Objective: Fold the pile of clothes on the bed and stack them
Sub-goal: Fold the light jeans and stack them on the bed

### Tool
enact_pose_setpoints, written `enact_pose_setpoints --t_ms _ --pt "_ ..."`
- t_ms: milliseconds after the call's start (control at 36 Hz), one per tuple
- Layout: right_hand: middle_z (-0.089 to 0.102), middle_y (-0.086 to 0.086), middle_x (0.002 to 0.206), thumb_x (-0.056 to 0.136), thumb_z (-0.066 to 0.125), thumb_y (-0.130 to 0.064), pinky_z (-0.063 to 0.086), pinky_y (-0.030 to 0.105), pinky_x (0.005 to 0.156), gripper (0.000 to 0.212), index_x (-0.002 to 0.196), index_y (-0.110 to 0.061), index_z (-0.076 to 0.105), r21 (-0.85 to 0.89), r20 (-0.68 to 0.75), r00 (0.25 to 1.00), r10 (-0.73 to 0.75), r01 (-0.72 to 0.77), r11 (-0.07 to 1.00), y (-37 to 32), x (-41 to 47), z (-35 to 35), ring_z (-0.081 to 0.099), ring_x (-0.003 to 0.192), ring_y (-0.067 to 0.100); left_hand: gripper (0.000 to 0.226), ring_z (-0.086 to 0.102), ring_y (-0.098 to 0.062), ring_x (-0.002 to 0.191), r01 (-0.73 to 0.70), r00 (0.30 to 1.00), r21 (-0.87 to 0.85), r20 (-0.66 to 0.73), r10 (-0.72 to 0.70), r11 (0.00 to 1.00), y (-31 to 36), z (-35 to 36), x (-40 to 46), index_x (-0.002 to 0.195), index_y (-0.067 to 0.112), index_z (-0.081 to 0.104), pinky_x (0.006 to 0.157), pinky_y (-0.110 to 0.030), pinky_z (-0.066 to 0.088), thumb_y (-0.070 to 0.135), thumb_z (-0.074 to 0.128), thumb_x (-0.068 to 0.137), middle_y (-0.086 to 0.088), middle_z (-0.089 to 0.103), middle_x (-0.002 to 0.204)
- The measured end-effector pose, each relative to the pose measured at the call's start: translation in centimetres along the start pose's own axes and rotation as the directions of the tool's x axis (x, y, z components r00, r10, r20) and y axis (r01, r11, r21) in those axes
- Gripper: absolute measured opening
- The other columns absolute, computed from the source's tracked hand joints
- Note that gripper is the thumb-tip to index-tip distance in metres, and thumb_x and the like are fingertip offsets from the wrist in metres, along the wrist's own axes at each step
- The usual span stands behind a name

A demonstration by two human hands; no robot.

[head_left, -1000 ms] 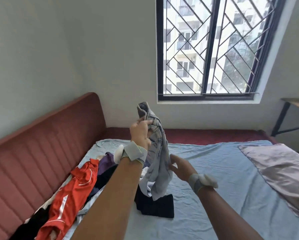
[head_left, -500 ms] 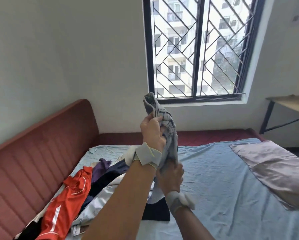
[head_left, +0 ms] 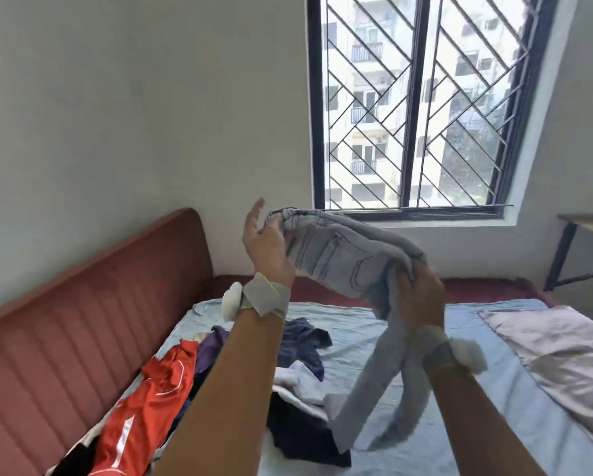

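Both your hands are on the jeans [head_left: 343, 259], raised above the bed [head_left: 408, 341] at centre frame: your left hand [head_left: 265, 249] pinches the waist end at 9 o'clock with fingers partly splayed, your right hand [head_left: 418, 297] clutches the bunched middle at 3 o'clock, legs dangling to 6. You look to be opening the garment out before folding. Next, find both waist corners and straighten it. The pile [head_left: 171, 389] waits at 7 o'clock.
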State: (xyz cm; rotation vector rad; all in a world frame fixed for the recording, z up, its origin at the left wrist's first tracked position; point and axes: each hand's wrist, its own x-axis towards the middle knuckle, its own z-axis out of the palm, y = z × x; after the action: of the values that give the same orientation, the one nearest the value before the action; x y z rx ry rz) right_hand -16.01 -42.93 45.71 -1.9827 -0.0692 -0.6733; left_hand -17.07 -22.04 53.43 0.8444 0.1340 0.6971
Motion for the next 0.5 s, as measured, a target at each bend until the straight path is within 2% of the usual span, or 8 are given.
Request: enact_pose_setpoints --t_ms 56,111,194,222,278,361,444,500 --pt "0.064 0.028 0.108 0.093 0.043 -0.038 0.041 0.038 0.077 0.045 0.108 -0.001 0.064 -0.179 0.253 0.966 0.052 -0.006 0.984 0.7 0.5 -1.0 0.059 0.102 0.043 0.035 0.060 -0.030 0.082 0.031 0.999 0.058 -0.019 -0.030 0.998 -0.7 -0.8 0.5 0.084 0.026 0.075 0.086 -0.046 0.054 -0.003 0.055 0.084 -0.021 0.067 0.094" --pt "0.066 0.027 0.103 0.091 0.046 -0.035 0.037 0.036 0.074 0.043 0.101 0.001 0.067 -0.232 0.376 0.926 0.021 0.072 0.970 2.3 -0.7 -0.3 0.061 0.098 0.042 0.028 0.063 -0.030 0.083 0.084 0.990 0.128 -0.126 -0.068 0.988 -3.1 -4.0 2.0 0.076 0.021 0.076 0.085 -0.044 0.055 0.001 0.057 0.080 -0.015 0.071 0.091" --pt "0.066 0.018 0.086 0.094 0.058 -0.017 0.030 0.028 0.063 0.016 0.089 -0.005 0.067 -0.154 0.418 0.907 0.042 0.025 0.988 4.6 -2.5 -0.4 0.061 0.085 0.031 0.029 0.060 -0.025 0.074 0.157 0.973 0.140 -0.191 -0.129 0.978 -4.6 -6.0 1.5 0.077 0.018 0.073 0.069 -0.035 0.050 -0.005 0.055 0.082 -0.008 0.069 0.078" --pt "0.064 0.014 0.087 0.093 0.060 -0.019 0.030 0.027 0.062 0.012 0.089 -0.008 0.064 -0.206 0.505 0.860 0.070 0.041 0.978 5.6 -2.9 -0.3 0.059 0.084 0.028 0.030 0.058 -0.023 0.068 0.165 0.971 0.133 -0.196 -0.137 0.977 -5.3 -6.3 1.3 0.077 0.017 0.072 0.062 -0.031 0.049 -0.006 0.054 0.082 -0.006 0.068 0.073" --pt "0.064 0.013 0.105 0.093 0.060 -0.026 0.036 0.029 0.072 0.021 0.106 -0.010 0.064 -0.438 0.694 0.682 0.231 0.146 0.887 8.3 -4.3 0.8 0.060 0.097 0.026 0.032 0.055 -0.022 0.060 0.207 0.957 0.135 -0.235 -0.172 0.969 -7.2 -6.7 0.9 0.077 0.015 0.071 0.053 -0.028 0.046 -0.010 0.051 0.082 -0.005 0.066 0.066" --pt "0.061 0.013 0.124 0.092 0.055 -0.030 0.043 0.028 0.084 0.036 0.123 -0.012 0.060 -0.595 0.725 0.556 0.406 0.210 0.775 13.5 -8.0 3.6 0.059 0.112 0.027 0.035 0.055 -0.025 0.064 0.284 0.927 0.174 -0.301 -0.224 0.943 -10.9 -9.5 -0.3 0.084 0.013 0.072 0.054 -0.030 0.048 -0.012 0.046 0.082 -0.015 0.065 0.079" --pt "0.062 0.016 0.117 0.093 0.054 -0.027 0.045 0.030 0.085 0.030 0.116 -0.012 0.065 -0.596 0.641 0.649 0.410 0.084 0.799 16.3 -10.9 4.3 0.060 0.109 0.029 0.034 0.051 -0.020 0.056 0.340 0.905 0.155 -0.322 -0.278 0.928 -13.2 -12.5 -1.6 0.095 0.007 0.069 0.045 -0.024 0.043 -0.013 0.044 0.085 -0.015 0.062 0.076" --pt "0.062 0.016 0.112 0.093 0.055 -0.030 0.045 0.033 0.084 0.027 0.111 -0.014 0.067 -0.586 0.557 0.724 0.407 -0.005 0.810 17.7 -12.3 3.9 0.059 0.107 0.031 0.033 0.053 -0.022 0.059 0.371 0.879 0.156 -0.376 -0.292 0.915 -14.4 -14.7 -1.5 0.098 0.005 0.070 0.051 -0.027 0.045 -0.012 0.045 0.084 -0.015 0.065 0.080"
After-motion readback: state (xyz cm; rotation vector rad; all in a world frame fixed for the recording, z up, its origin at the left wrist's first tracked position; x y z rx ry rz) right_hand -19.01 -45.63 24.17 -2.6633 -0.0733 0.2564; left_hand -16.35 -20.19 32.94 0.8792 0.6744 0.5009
